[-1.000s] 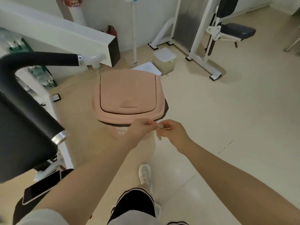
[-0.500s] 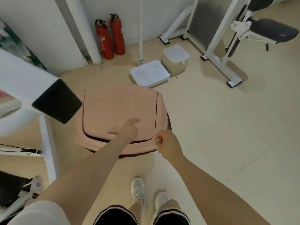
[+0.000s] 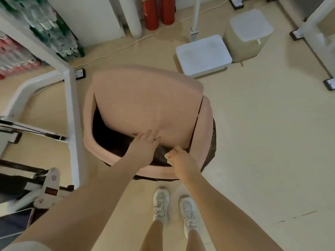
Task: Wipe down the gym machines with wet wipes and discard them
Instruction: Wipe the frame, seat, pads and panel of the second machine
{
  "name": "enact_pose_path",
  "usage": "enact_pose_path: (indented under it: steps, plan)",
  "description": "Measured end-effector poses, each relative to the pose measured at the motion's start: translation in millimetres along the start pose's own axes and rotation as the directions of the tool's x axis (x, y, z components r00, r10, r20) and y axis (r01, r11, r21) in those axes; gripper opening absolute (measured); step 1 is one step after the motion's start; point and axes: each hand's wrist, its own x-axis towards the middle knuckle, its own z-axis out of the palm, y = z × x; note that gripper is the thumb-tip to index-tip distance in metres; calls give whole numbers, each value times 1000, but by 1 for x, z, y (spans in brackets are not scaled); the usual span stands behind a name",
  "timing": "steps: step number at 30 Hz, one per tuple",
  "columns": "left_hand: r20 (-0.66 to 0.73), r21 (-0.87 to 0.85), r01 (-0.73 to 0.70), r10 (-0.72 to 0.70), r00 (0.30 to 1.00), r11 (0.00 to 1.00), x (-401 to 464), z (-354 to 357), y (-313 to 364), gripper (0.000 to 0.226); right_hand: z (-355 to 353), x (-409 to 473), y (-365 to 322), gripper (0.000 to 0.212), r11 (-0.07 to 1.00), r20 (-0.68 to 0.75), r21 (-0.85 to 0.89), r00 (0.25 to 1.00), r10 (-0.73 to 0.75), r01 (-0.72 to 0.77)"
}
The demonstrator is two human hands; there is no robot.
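- The floor is smooth, pale beige and faintly glossy; a thin white cable runs across it near the wall.
- White-painted metal tubing of a gym machine stands on the left, square in section; more white frame shows at the right edge.
- The pink bin is matte plastic with rounded corners, lined by a dark brown bag whose edge folds out under the rim; its swing flap is tilted inward, baring a black opening on the near left.
- The left hand presses the flap's near edge with straight fingers, a wide, flat grip holding nothing.
- The right hand hovers over the opening just beside the left, fingers curled into a narrow grip; a small pale scrap, seemingly the wet wipe, peeks from the fingertips, above the dark bag.
- Beyond the bin stand a flat white box, a beige lidded tub and two red cylinders.
- White trainers stand just before the bin.
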Motion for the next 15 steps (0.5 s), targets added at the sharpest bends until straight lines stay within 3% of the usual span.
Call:
enact_pose_path:
  steps: [4,8,15]
  plan:
    - [-33,-39,4,-5,999,999,0,-4,-1,61,5,8,-2,37,985,130,-170,991,18,4]
    - [-45,-109,54,-59,997,993,-15,-5,0,61,-5,-10,-6,31,994,56,-100,997,-44,49]
    - [-67,-317,172,-203,977,933,-92,-21,4,64,-43,-58,-37,29,985,178,-83,975,-136,153]
